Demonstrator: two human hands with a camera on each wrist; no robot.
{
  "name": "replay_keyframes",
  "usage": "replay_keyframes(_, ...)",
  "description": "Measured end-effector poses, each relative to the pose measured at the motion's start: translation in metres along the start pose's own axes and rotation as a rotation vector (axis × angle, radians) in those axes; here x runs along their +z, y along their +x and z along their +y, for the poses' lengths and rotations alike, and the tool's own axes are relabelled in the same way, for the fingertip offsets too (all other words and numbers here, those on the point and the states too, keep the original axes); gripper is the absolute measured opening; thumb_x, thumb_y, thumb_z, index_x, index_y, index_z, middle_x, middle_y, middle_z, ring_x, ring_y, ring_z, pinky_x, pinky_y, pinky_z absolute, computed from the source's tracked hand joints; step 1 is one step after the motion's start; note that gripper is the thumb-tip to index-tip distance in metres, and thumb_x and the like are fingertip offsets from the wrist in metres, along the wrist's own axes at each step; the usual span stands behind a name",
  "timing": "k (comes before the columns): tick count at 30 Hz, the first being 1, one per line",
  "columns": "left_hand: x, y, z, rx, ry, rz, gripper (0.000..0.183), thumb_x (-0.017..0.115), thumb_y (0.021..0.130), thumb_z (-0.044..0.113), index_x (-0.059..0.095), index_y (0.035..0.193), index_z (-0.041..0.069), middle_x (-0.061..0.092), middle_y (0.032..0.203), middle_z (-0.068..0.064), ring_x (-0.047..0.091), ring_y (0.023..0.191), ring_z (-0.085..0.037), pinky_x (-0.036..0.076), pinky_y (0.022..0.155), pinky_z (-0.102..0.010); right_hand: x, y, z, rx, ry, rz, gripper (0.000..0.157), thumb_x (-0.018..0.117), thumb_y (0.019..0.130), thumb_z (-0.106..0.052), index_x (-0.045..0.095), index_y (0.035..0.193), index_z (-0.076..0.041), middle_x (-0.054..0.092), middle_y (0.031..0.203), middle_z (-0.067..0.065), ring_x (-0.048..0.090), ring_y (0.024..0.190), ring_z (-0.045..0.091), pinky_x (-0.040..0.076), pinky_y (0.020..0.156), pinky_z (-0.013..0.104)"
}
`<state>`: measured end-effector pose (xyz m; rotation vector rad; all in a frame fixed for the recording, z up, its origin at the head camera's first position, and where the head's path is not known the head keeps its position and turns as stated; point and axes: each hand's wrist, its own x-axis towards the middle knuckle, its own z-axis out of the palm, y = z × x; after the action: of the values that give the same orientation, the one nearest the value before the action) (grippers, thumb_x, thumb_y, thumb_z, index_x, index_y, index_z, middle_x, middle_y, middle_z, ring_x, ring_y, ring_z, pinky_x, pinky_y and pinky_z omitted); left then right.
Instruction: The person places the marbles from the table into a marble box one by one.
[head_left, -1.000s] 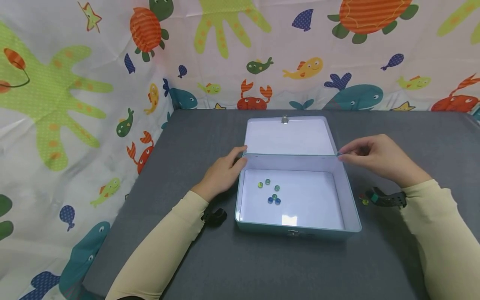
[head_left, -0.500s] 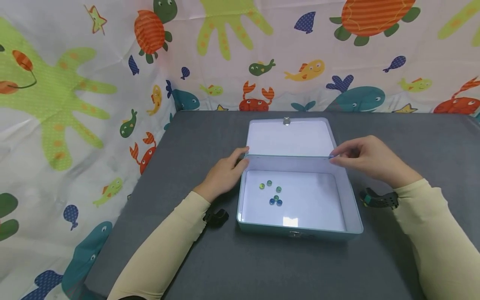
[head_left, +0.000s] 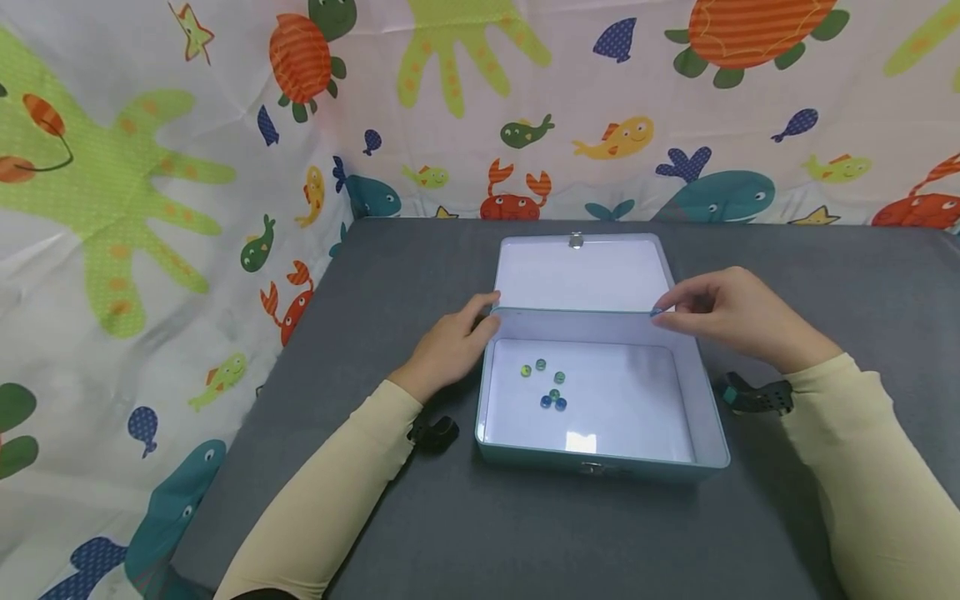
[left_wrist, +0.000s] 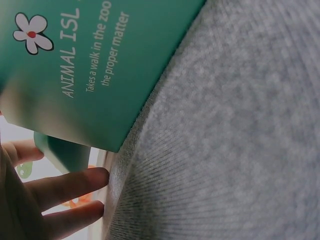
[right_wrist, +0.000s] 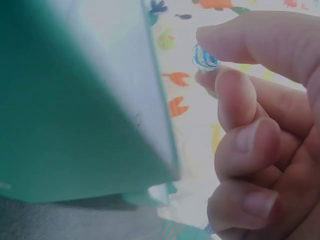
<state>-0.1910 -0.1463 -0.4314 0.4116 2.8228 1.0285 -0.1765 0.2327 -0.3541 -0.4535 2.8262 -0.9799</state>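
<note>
A teal metal box (head_left: 600,454) with a white inside stands on the grey table, its hinged lid (head_left: 585,275) laid back. Several green and blue glass marbles (head_left: 560,377) lie on its floor, left of the middle. My right hand (head_left: 731,317) pinches a clear marble with blue swirls (right_wrist: 205,57) between thumb and forefinger, above the box's back right corner; its other fingers are curled. My left hand (head_left: 450,343) touches the back left corner by the hinge, thumb at the rim. In the left wrist view, two of its fingers (left_wrist: 70,187) stretch out straight below the box corner.
Grey cloth covers the table (head_left: 420,517). A hanging sheet (head_left: 450,92) printed with sea animals closes off the back and left side. A black wristband (head_left: 757,394) sits on the right wrist, another band (head_left: 435,435) on the left.
My right hand has moved left with the marble, from the box's right edge to over its back right corner. The left hand stays at the back left corner.
</note>
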Motion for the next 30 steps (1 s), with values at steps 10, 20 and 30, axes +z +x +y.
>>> replay_keyframes(10,-0.001,-0.001,0.001,-0.007,0.004,0.001,0.058,0.036,0.107,0.058,0.042,0.160,0.036,0.063,0.147,-0.005,0.065,0.116,-0.023,0.052,0.101,-0.055,-0.001,0.000,-0.014,-0.038,0.018,-0.003,0.026,0.084,0.091,-0.025,0.081,0.111,-0.008,0.060,0.073,0.003,0.053,0.069,0.018,0.041,0.057,0.028)
replay_keyframes(20,-0.001,-0.001,0.001,-0.011,0.008,-0.002,0.058,0.036,0.107,0.058,0.041,0.161,0.037,0.062,0.148,-0.004,0.064,0.118,-0.022,0.051,0.103,-0.055,0.008,0.011,-0.025,-0.089,0.021,-0.021,0.021,0.084,0.091,-0.023,0.082,0.108,-0.009,0.062,0.071,0.004,0.051,0.065,0.018,0.040,0.055,0.029)
replay_keyframes(30,-0.002,-0.001,0.002,-0.010,0.012,-0.004,0.058,0.037,0.108,0.057,0.040,0.161,0.036,0.060,0.151,-0.004,0.063,0.126,-0.023,0.050,0.106,-0.056,0.019,0.022,-0.038,-0.115,0.040,-0.054,0.020,0.084,0.091,-0.021,0.082,0.107,-0.009,0.062,0.073,0.004,0.052,0.066,0.020,0.039,0.055,0.029)
